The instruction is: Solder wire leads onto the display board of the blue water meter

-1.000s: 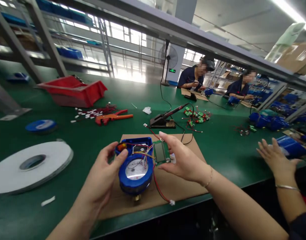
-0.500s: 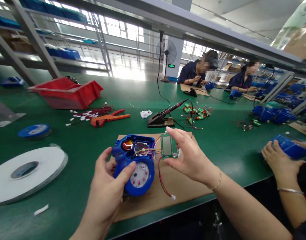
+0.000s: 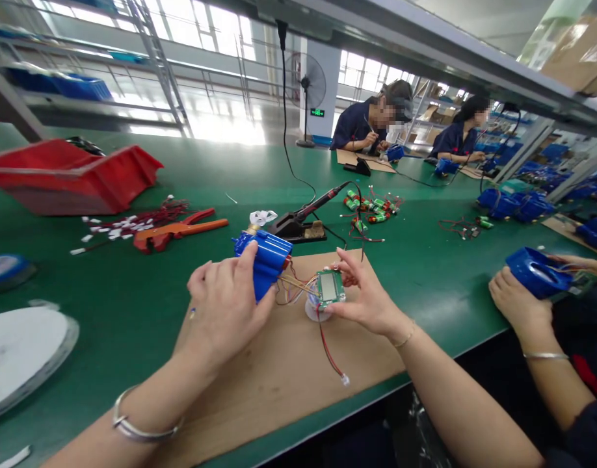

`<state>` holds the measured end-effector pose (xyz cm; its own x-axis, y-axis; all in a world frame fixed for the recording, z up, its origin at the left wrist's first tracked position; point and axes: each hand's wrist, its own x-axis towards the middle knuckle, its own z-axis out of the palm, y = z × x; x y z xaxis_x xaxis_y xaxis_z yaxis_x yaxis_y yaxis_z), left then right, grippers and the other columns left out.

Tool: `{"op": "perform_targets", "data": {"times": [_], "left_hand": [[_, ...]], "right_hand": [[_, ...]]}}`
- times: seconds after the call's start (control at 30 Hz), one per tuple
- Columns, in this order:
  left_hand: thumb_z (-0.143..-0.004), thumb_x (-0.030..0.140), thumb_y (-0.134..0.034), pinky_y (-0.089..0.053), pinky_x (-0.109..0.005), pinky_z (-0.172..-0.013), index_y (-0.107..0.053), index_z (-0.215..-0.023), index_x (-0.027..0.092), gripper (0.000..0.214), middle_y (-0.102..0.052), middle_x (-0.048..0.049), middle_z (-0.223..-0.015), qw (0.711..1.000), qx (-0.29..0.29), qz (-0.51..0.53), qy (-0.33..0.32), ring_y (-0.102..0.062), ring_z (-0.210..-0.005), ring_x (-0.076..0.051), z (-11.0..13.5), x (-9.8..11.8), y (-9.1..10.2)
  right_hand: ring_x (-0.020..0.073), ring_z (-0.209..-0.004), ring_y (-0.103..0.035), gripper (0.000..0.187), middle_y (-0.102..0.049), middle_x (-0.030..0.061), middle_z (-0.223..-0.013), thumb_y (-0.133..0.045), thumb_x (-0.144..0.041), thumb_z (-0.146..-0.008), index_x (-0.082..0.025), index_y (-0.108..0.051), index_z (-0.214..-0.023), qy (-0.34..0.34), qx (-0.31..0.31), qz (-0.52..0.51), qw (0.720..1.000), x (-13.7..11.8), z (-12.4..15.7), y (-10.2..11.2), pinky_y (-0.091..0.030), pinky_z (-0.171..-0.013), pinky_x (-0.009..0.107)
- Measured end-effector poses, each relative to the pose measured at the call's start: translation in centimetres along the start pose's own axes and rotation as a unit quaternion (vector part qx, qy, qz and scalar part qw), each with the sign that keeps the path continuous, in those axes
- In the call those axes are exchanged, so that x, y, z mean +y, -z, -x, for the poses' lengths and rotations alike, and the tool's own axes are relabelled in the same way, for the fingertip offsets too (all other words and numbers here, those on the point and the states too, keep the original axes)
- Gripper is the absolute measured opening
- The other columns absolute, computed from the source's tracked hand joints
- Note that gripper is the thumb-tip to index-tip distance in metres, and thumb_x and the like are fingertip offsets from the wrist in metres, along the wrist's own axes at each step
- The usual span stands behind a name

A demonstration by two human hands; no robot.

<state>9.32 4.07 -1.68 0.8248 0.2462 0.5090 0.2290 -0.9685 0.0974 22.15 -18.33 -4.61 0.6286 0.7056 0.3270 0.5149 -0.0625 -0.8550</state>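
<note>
My left hand (image 3: 230,302) is wrapped round a blue meter housing (image 3: 270,250), which is tipped on its side with a brass fitting pointing away. Thin coloured wires (image 3: 293,286) run from the housing to a green circuit board with a grey LCD screen (image 3: 330,287). My right hand (image 3: 367,296) pinches that board by its edge, thumb below and fingers above. A clear round part (image 3: 317,307) shows just under the board; whether my fingers touch it is hidden. A red and black lead (image 3: 331,351) with a white plug hangs down over the cardboard sheet (image 3: 279,383).
A soldering iron (image 3: 322,201) rests in its stand behind my hands. Orange cutters (image 3: 176,231), white-plugged wires (image 3: 118,226) and a red bin (image 3: 79,182) lie left. Green batteries (image 3: 374,208) are beyond. At right, a co-worker's hand (image 3: 520,299) holds another blue housing (image 3: 537,270).
My left hand has turned the blue housing over onto its side, so its dial face no longer shows. A clear round part now shows under the board. The view has shifted right.
</note>
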Motion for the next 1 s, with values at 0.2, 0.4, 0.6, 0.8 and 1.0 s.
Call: {"op": "perform_targets", "data": {"times": [0.2,0.4,0.6,0.8,1.0], "left_hand": [[-0.091,0.05,-0.049,-0.032,-0.06,-0.106,-0.031,-0.15,0.006,0.076,-0.058,-0.0247,-0.114,0.999,-0.042,0.01,-0.003,-0.053,-0.111,-0.044,-1.1,-0.8,-1.9],[-0.087,0.048,-0.056,-0.033,-0.067,-0.102,-0.043,-0.145,0.011,0.07,-0.064,-0.0231,-0.11,0.995,-0.096,0.031,-0.003,-0.058,-0.106,-0.046,-3.7,-2.3,-2.6],[-0.098,0.049,-0.039,-0.038,-0.064,-0.099,-0.043,-0.145,0.005,0.065,-0.061,-0.0257,-0.119,0.989,-0.11,0.094,-0.016,-0.055,-0.114,-0.046,-3.4,-2.5,-2.1],[-0.1,0.047,-0.032,-0.031,-0.061,-0.109,-0.05,-0.142,0.01,0.059,-0.063,-0.0193,-0.125,0.976,-0.107,0.189,-0.023,-0.055,-0.119,-0.039,-2.7,-3.5,-1.9],[-0.092,0.042,-0.053,-0.037,-0.052,-0.105,-0.069,-0.108,0.011,0.038,-0.055,-0.0211,-0.131,0.98,0.028,0.191,-0.051,-0.05,-0.123,-0.038,0.3,-1.6,0.3]], "right_hand": [[0.0233,-0.132,-0.048,0.1,-0.051,0.009,-0.139,-0.082,-0.028,-0.072,-0.032,-0.024,-0.153,0.002,-0.037,-0.012,0.999,1.8,-0.5,-0.4,-0.033,-0.117,0.051],[0.023,-0.135,-0.047,0.101,-0.044,0.0116,-0.146,-0.081,-0.027,-0.074,-0.033,-0.021,-0.154,-0.046,-0.059,-0.114,0.991,2.9,-0.7,-1.6,-0.038,-0.116,0.046],[0.0253,-0.134,-0.049,0.11,-0.036,0.0162,-0.151,-0.085,-0.03,-0.071,-0.034,-0.014,-0.154,-0.101,-0.101,-0.225,0.964,3.2,-0.5,-1.6,-0.046,-0.108,0.048],[0.0258,-0.134,-0.049,0.109,-0.041,0.0139,-0.148,-0.086,-0.029,-0.071,-0.035,-0.015,-0.154,-0.112,-0.158,-0.249,0.949,1.2,-0.7,-2.4,-0.052,-0.103,0.045],[0.024,-0.131,-0.053,0.101,-0.047,0.0115,-0.145,-0.081,-0.024,-0.076,-0.036,-0.018,-0.154,-0.065,-0.147,-0.21,0.964,0.3,-0.3,-2.6,-0.053,-0.103,0.044]]}}
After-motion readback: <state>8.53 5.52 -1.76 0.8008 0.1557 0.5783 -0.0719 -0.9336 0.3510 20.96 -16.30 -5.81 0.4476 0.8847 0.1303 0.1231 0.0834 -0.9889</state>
